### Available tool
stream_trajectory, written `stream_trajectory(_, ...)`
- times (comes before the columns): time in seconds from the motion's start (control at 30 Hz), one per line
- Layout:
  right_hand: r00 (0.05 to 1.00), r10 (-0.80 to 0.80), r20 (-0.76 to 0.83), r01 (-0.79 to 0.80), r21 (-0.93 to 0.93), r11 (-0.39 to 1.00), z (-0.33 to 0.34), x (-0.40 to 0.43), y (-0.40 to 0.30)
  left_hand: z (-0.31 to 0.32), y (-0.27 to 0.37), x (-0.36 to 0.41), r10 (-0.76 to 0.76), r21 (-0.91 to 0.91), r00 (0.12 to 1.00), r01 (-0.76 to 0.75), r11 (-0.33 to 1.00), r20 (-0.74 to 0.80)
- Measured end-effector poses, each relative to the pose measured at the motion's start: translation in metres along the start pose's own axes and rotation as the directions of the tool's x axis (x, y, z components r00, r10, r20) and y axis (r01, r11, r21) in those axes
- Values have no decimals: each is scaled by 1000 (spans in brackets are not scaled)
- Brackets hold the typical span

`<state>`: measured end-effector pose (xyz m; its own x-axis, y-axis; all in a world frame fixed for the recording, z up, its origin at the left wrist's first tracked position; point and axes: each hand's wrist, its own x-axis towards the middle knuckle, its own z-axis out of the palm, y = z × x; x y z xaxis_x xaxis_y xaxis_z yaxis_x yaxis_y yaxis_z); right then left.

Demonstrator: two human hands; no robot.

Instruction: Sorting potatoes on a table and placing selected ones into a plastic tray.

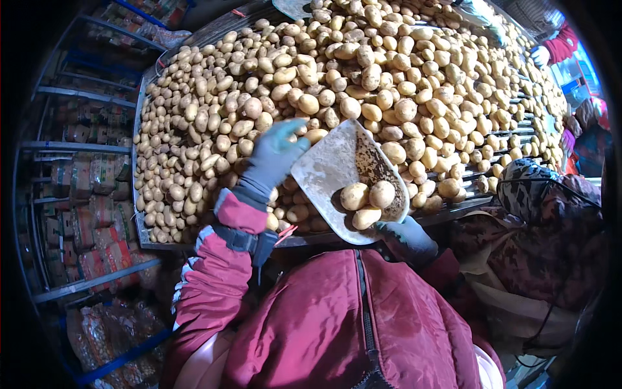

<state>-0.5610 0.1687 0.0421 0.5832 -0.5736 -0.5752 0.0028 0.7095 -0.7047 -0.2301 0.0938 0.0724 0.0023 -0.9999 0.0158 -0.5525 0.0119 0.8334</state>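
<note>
My right hand [410,239], in a grey-green glove, grips the near edge of a worn whitish scoop [325,170]. Three potatoes [367,218] lie together at the scoop's near end, and brown dirt coats the inside of its right wall. To the left of the scoop, my left hand [279,148], gloved too, is over the potato heap [204,121] with thumb and fingers apart. It is slightly blurred, its fingertips close to a potato beside the scoop's left edge; I see nothing held in it.
Potatoes cover a wide sorting table with a metal rim [138,146] and rollers [515,131] at right. Gloved hands of other people [540,56] reach in at the top right. A person in camouflage clothing [544,233] is close on my right. Shelving with packed boxes [92,175] stands left.
</note>
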Motion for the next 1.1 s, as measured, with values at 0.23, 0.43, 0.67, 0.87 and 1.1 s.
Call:
stream_trajectory(0.23, 993, -104, 63, 107, -48, 993, -8, 4, 11, 80, 45, -37, -69, 350, 878, -115, 930, 473)
stream_trajectory(0.43, 980, -180, 81, 178, 27, 984, -12, 14, 28, 90, 33, -39, -96, 302, 871, -62, 951, 482)
stream_trajectory(0.67, 995, -95, 30, 86, 221, 972, -3, 18, 28, 73, 31, -24, -19, 199, 948, -48, 979, 318)
stream_trajectory(0.87, 988, -119, 98, 103, 161, 982, -12, 23, 38, 78, 61, -43, 36, 182, 955, -93, 979, 295)
stream_trajectory(1.1, 982, -188, 22, 181, 181, 967, -4, 16, 32, 101, 67, -80, 94, 473, 898, -313, 824, 431)
